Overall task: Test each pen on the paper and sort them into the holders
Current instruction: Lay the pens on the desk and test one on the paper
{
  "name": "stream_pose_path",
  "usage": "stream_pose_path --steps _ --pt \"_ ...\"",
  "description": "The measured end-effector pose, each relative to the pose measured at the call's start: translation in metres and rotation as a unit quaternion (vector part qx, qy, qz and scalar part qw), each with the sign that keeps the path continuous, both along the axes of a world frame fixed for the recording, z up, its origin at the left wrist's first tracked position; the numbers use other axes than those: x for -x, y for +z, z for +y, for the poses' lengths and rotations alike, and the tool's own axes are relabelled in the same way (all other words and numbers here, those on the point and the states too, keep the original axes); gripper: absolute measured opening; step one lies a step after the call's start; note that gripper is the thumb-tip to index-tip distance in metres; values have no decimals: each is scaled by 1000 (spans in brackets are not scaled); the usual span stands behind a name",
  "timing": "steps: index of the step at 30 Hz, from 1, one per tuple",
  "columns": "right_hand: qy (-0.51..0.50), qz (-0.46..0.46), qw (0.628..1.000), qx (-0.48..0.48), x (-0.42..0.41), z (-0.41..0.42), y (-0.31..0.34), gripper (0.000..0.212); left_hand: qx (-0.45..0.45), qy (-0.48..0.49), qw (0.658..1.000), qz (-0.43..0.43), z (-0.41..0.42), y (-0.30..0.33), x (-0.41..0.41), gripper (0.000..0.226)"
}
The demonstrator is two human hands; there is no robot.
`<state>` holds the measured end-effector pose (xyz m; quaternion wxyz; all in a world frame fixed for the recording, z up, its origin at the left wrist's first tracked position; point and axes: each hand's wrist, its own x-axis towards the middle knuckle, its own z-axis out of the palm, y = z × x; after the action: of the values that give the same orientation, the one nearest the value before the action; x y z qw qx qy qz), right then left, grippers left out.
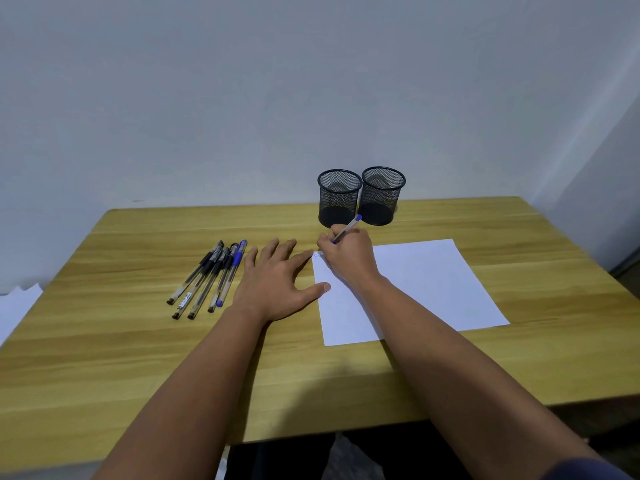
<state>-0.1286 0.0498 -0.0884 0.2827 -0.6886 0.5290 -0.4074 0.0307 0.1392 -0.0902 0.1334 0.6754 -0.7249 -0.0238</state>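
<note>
Your right hand (346, 258) holds a blue-capped pen (347, 229) in a writing grip, fingers curled around the barrel, and the tip is down at the far left corner of the white paper (426, 282), where a few faint blue marks are seen. Your left hand (277, 278) lies flat with the fingers spread wide; its thumb and forefinger touch the left edge of the sheet and seem to keep it in place. The remaining pens (211, 277), several black and one blue, lie in a loose bundle just left of that hand on the wooden table (138, 341). The two black mesh holders (360, 197) stand side by side just behind your writing hand, and both look empty. The risk I see is this: you write very near the corner of the sheet, so a quick stroke may leave the paper and mark the table, or push the sheet if the left hand lifts. Also the pen's upper end points toward the holders, and a fast lift could knock the nearer one. The right part of the paper is free, and the table to the right has open room before its edge.
</note>
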Motion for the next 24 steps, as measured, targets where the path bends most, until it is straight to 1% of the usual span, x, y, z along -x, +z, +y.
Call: stream_pose_path --steps 3,6,9,16,21,24 --pt "1 -11 1000 -1 0 1 1 43 1 1 1000 1 0 -1 0 90" --pt "-7 -3 1000 6 0 2 2 46 -1 2 1000 -2 0 -1 0 90" --pt "-16 -17 1000 6 1 2 2 43 -3 1 1000 -2 1 0 0 90" --pt "-11 0 1000 -10 1 4 4 38 -1 0 1000 -3 1 1 0 90" --pt "-26 0 1000 2 2 6 6 48 2 4 1000 -2 0 -2 0 91" --pt "-26 -4 1000 2 1 7 7 48 1 4 1000 -3 0 -2 0 91"
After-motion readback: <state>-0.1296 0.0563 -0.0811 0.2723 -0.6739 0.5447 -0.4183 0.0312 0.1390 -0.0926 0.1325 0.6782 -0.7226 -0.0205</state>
